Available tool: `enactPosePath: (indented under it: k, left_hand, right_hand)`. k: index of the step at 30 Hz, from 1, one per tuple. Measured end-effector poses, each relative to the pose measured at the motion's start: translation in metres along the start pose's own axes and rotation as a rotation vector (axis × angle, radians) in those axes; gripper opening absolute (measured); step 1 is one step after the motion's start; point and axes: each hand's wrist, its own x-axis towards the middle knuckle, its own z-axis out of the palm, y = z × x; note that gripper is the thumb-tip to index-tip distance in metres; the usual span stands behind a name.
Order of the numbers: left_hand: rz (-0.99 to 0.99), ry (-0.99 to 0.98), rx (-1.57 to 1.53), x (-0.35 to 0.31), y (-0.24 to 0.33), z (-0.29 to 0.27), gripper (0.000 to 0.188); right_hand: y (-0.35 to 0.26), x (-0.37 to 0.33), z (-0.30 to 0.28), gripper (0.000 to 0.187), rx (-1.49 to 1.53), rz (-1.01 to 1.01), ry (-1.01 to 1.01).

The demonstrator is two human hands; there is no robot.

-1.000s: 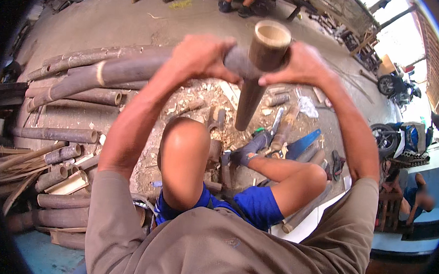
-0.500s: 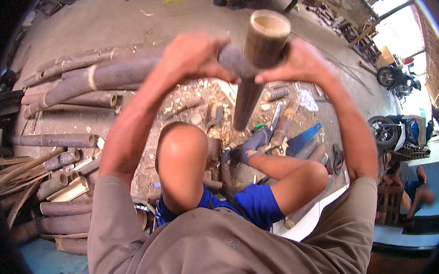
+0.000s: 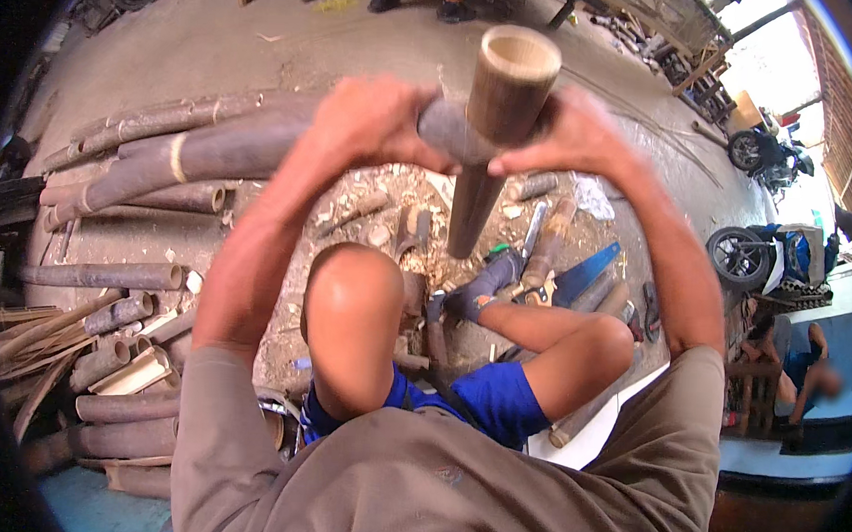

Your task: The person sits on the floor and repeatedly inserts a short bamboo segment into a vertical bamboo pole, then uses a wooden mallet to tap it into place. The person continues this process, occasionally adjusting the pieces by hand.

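- Both my hands, left hand [image 3: 376, 124] and right hand [image 3: 572, 139], stay clamped around the hollow bamboo tube [image 3: 497, 106], now raised closer to the camera.
- It's upright above the chip-strewn ground [image 3: 391, 192], so inspection continues.

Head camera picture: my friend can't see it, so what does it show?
A seated person's left hand and right hand hold a hollow bamboo tube upright above their bare knees. Bamboo poles lie on the dusty ground to the left, and a blue saw lies past the feet.
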Motion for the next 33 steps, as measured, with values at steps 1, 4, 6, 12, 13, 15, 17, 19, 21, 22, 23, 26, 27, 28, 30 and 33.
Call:
enactPosePath:
  k: [1,4,6,12,13,15,17,19,21,22,23,26,27,28,30,33]
  left_hand:
    - [-0.028,-0.029,-0.007,-0.004,0.004,-0.015,0.077]
    - [-0.073,-0.116,0.033,-0.002,0.017,-0.026,0.079]
    - [0.007,-0.052,0.020,0.004,0.008,0.035,0.082]
    - [-0.001,-0.056,0.008,0.004,0.004,0.033,0.084]
    - [0.001,-0.049,-0.010,0.004,0.005,0.026,0.083]
    - [-0.027,-0.063,-0.051,0.001,0.006,-0.009,0.083]
    - [-0.042,-0.089,-0.005,0.001,0.011,-0.013,0.081]
    - [-0.038,-0.158,0.011,0.002,0.011,0.043,0.081]
    - [-0.003,-0.144,-0.014,0.005,0.013,0.053,0.080]
    - [-0.007,-0.153,-0.024,0.004,0.012,0.051,0.080]
    - [-0.010,-0.160,-0.035,0.005,0.011,0.048,0.079]
    - [0.008,-0.091,-0.008,0.005,0.010,0.054,0.078]
    - [0.005,-0.073,0.001,0.007,0.005,0.050,0.078]
    - [-0.006,-0.076,0.003,0.006,0.006,0.033,0.078]
    - [-0.047,-0.131,0.008,0.006,0.013,-0.002,0.080]
    - [-0.044,-0.226,0.106,0.011,0.009,0.048,0.083]
  right_hand:
    - [-0.011,0.003,-0.019,0.085,-0.005,0.031,-0.020]
    - [0.003,0.000,0.016,0.086,0.096,0.002,-0.033]
    - [0.035,-0.013,0.055,0.091,-0.094,-0.053,0.123]
    - [0.020,-0.007,0.027,0.093,0.022,-0.041,-0.053]
    - [0.024,-0.009,0.028,0.092,0.048,-0.035,-0.033]
    - [-0.005,0.000,-0.006,0.088,0.050,0.057,-0.084]
    - [-0.009,-0.003,-0.008,0.091,0.039,0.006,-0.064]
    - [0.028,-0.016,0.060,0.093,0.059,-0.016,-0.052]
    - [0.033,-0.026,0.063,0.099,-0.034,0.020,-0.020]
    - [0.032,-0.023,0.062,0.099,-0.019,0.000,-0.048]
    - [0.033,-0.019,0.060,0.099,-0.006,-0.020,-0.076]
    - [0.028,-0.018,0.053,0.095,-0.019,0.036,-0.118]
    - [0.026,-0.015,0.043,0.095,0.024,0.032,-0.107]
    - [0.017,-0.012,0.030,0.095,0.083,0.032,-0.112]
    - [-0.003,-0.007,-0.006,0.103,0.059,0.117,-0.204]
    - [0.030,-0.027,0.068,0.112,0.378,0.131,-0.008]
